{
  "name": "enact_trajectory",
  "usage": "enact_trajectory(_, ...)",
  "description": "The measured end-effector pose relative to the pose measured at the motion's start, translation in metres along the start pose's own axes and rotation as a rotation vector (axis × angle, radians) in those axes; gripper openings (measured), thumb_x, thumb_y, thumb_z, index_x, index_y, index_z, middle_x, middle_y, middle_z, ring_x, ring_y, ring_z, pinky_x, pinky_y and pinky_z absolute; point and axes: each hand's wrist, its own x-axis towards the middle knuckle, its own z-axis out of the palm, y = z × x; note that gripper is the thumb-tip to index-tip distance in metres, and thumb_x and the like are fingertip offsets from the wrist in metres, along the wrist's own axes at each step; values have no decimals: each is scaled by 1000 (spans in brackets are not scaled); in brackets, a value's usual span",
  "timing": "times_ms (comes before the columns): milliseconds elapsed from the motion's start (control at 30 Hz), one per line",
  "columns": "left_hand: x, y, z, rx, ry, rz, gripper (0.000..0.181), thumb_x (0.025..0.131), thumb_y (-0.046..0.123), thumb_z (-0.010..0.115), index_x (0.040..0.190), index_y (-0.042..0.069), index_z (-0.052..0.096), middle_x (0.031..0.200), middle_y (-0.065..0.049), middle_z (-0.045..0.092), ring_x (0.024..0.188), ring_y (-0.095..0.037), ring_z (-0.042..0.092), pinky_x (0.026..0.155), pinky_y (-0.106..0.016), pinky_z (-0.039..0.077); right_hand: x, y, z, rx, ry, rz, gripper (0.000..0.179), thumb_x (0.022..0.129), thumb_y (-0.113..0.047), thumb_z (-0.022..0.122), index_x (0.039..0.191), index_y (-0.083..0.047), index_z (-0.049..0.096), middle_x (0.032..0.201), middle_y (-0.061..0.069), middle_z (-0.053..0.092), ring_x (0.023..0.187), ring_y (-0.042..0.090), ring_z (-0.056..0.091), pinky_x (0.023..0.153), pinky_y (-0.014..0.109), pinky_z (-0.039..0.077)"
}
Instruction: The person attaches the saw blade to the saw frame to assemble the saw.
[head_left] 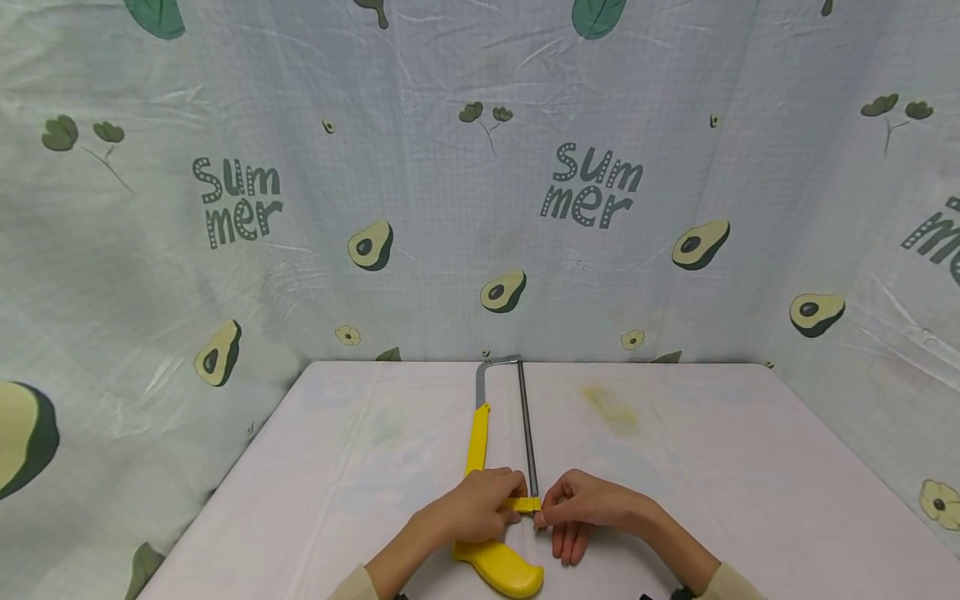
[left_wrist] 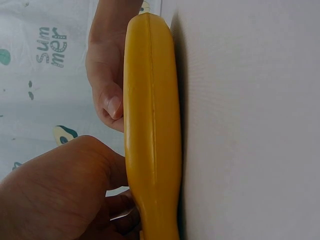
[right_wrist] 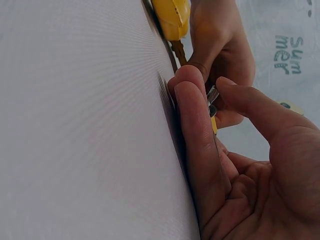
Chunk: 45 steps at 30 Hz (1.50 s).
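Note:
A hacksaw lies on the table, its yellow handle (head_left: pixel 504 570) toward me and its grey metal frame (head_left: pixel 481 385) reaching to the far edge. The dark blade (head_left: pixel 527 425) runs along its right side into a small yellow bracket (head_left: pixel 522 505). My left hand (head_left: pixel 480 504) lies over the saw's middle and grips it beside that bracket. At the blade's near end, my right hand (head_left: pixel 588 510) pinches a small metal fitting (right_wrist: pixel 212 94) between thumb and forefinger; its other fingers hang near the tabletop. The left wrist view shows the handle (left_wrist: pixel 152 100) close up, covering part of both hands.
The white tabletop (head_left: pixel 375 467) bears a yellowish stain (head_left: pixel 611 408) to the right of the blade. Behind it and at both sides hangs a pale curtain (head_left: pixel 442 183) printed with avocados and lettering.

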Motion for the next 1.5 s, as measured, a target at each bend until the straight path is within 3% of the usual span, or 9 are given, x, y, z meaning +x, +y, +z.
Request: enact_trajectory(1500,-1,3,0,-4,3,-1,11,97,19,70,104,22,62,91,14,58,81,-3,50,83,-21,47,-4,-7,3,-6,18,21,27,99,-23,66,104,3,71,72,4,74,57,9,71,55,23,57)
